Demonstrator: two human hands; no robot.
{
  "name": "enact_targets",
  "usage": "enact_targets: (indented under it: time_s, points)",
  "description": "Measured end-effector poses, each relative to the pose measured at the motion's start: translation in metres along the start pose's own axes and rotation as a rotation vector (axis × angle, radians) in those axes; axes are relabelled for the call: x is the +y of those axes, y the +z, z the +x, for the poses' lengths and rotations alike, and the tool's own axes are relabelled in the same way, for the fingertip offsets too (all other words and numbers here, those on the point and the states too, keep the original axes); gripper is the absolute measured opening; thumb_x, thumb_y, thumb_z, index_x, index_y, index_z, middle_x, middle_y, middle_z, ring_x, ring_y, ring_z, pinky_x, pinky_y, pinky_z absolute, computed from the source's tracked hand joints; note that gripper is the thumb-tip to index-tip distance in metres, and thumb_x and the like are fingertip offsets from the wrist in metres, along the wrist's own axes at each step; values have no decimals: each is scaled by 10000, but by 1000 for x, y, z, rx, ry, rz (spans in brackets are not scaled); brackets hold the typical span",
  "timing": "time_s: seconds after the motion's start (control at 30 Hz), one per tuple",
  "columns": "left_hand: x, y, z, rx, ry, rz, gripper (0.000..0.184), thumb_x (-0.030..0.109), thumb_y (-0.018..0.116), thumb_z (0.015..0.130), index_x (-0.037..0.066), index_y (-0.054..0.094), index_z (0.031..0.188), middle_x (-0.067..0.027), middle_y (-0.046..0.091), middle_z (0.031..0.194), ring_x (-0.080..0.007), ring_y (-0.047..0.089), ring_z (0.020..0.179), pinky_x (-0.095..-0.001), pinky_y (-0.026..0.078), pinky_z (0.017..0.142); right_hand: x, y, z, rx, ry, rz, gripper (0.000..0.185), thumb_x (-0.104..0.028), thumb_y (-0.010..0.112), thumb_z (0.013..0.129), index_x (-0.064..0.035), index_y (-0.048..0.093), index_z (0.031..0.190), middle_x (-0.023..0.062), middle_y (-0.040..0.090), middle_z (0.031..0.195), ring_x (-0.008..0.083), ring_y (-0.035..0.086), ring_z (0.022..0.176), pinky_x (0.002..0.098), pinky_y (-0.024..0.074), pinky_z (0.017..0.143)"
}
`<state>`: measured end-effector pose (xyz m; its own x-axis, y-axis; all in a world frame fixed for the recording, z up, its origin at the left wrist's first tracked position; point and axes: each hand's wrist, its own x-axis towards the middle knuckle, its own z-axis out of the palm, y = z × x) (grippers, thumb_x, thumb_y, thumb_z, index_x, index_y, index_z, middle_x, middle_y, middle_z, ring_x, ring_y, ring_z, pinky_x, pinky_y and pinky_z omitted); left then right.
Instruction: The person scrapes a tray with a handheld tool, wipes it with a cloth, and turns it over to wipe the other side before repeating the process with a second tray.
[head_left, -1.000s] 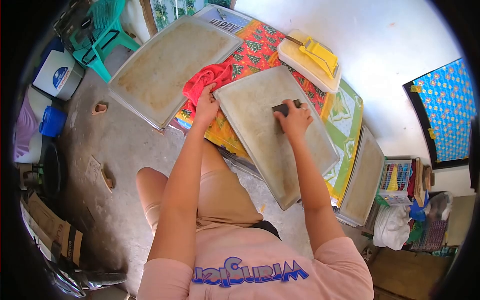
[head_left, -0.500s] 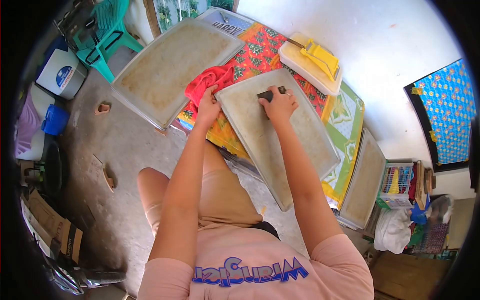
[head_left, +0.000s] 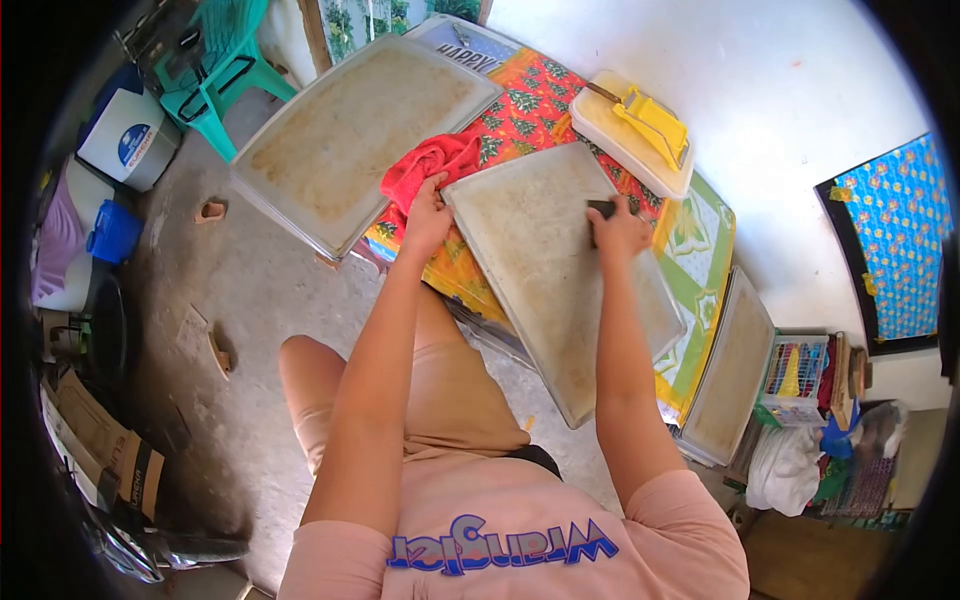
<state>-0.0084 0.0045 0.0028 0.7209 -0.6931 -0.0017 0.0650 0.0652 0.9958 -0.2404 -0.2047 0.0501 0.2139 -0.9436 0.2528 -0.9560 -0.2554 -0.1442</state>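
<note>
A flat metal baking tray point(head_left: 540, 270) lies tilted across the front of the table, its surface stained brownish. My left hand point(head_left: 428, 218) is closed on the tray's left edge, beside a crumpled red cloth point(head_left: 430, 165). My right hand point(head_left: 622, 236) grips a small dark flat block point(head_left: 602, 208) pressed on the tray near its far right edge. The fingers hide much of the block, so its exact kind is unclear. Another stained tray point(head_left: 350, 140) rests to the left on the table.
A white tub point(head_left: 630, 150) with a yellow-handled scraper point(head_left: 652, 125) on it stands by the wall. A patterned tablecloth point(head_left: 530, 95) covers the table. More trays point(head_left: 728, 370) sit at the right, near a basket point(head_left: 797, 365). A green chair point(head_left: 215, 85) is at upper left.
My right hand has slid the dark block rightward across the tray, toward its far right edge. My left hand keeps its hold on the tray's edge. The view has shifted slightly.
</note>
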Motion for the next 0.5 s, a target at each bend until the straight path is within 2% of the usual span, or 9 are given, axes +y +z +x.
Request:
enact_targets:
  time_s: [0.1,0.17,0.2,0.23,0.33,0.37,0.5]
  points:
    - [-1,-1,-2,10,-2,15,604,-100,535,812,20,438,1396,-23,530,811,-91,508,605,-263,437,465,39,-16,1,-24,216,25,553,-533,788,687,-324,636,1176,207,513,1306,386,434,1260,562,341,984]
    - [0,1,-2,7,-4,11,604,-100,535,814,24,438,1398,-23,528,809,-90,508,607,-264,443,470,47,-25,-11,-111,161,51,551,-535,785,692,-322,636,1179,199,514,1289,384,434,1256,556,337,988]
    - [-1,0,-1,3,-7,-2,604,-100,536,816,24,437,1398,-23,528,808,-90,508,608,-266,445,471,48,-29,-21,-153,131,65,550,-535,783,695,-320,636,1180,196,514,1281,383,435,1254,554,334,990]
    - [-3,0,0,1,-9,-15,604,-100,536,817,25,437,1399,-23,527,807,-90,508,609,-267,448,472,45,-28,-40,-61,-49,61,523,-501,787,712,-327,638,1183,174,525,1220,377,457,1199,536,342,970]
    - [-8,-2,1,-10,-18,-18,605,-110,539,817,20,435,1399,-25,539,820,-87,510,632,-259,453,501,29,-58,-79,-155,-291,-22,486,-458,792,725,-333,647,1172,160,531,1192,366,472,1152,518,356,938]
    - [-8,-2,0,-7,-16,-25,606,-114,537,818,19,434,1400,-25,544,826,-86,510,639,-257,454,512,36,-52,-79,-102,-313,-7,466,-436,800,721,-332,657,1152,155,532,1200,357,482,1124,507,362,916]
    - [-2,0,-1,-8,-17,-15,609,-127,532,816,13,431,1401,-29,561,852,-80,510,663,-245,454,557,57,-50,-56,-74,-71,6,470,-434,805,709,-331,656,1143,154,534,1203,359,490,1131,508,366,915]
